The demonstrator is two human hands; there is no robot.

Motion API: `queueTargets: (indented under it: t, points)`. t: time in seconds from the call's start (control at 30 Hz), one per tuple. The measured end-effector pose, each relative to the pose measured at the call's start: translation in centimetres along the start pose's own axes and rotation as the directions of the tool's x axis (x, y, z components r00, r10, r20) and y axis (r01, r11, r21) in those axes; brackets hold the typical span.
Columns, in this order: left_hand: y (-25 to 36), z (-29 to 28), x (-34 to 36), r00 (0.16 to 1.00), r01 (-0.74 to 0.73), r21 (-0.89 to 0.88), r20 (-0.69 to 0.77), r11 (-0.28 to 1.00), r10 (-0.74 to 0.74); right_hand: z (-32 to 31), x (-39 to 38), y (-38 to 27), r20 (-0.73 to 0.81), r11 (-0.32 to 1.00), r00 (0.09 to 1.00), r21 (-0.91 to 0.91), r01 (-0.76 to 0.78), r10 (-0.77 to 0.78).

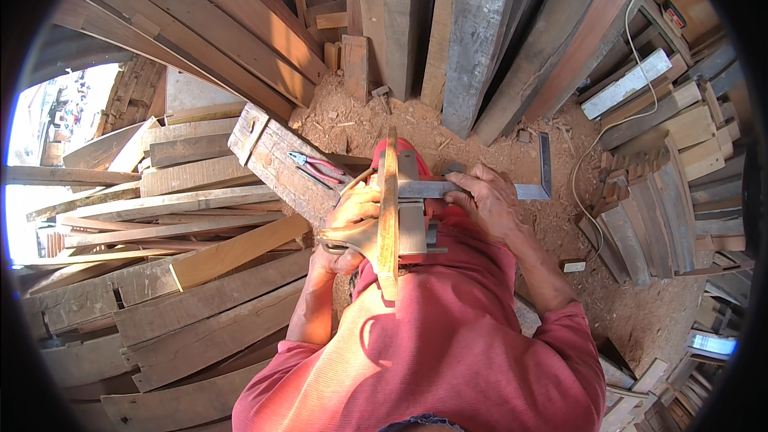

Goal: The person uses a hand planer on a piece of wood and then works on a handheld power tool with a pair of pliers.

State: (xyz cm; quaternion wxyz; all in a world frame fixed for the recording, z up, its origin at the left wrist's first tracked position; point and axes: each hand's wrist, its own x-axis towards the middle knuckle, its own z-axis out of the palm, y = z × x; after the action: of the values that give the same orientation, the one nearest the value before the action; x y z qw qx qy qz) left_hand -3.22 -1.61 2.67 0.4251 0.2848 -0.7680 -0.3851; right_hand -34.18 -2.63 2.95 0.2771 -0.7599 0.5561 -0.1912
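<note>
In front of my lap stands a tool with a long narrow wooden edge (388, 216), a curved wooden handle (356, 238) on its left and grey metal parts (412, 228) on its right. It resembles a plane, but I cannot tell its exact kind. My left hand (348, 216) is closed round its left side by the handle. My right hand (486, 196) grips an L-shaped steel square (428, 190). One end of the square reaches the tool's metal side; its far corner extends past my right hand. The fingertips of my left hand are partly hidden.
Pliers (316, 165) with red handles lie on a worn plank (268, 148) at the left. Stacked boards (184, 272) fill the left side. Long beams (480, 32) lean ahead. A pale cable (578, 184) crosses the sawdust-covered floor (448, 144); curved wood pieces (660, 200) lie right.
</note>
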Motion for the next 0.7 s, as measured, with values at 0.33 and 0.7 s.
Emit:
queueTargets:
  t: [0.33,0.7]
  points:
    - [-0.7,-0.1,-0.8,0.998,0.057,-0.003,0.027,0.998,-0.057,0.0,0.0,0.2,-0.053,0.998,0.997,-0.017,0.063,-0.063]
    - [0.3,-0.5,0.6,0.990,0.093,0.061,0.099,0.994,-0.099,0.1,0.3,1.2,0.067,1.000,0.998,0.010,-0.018,0.018]
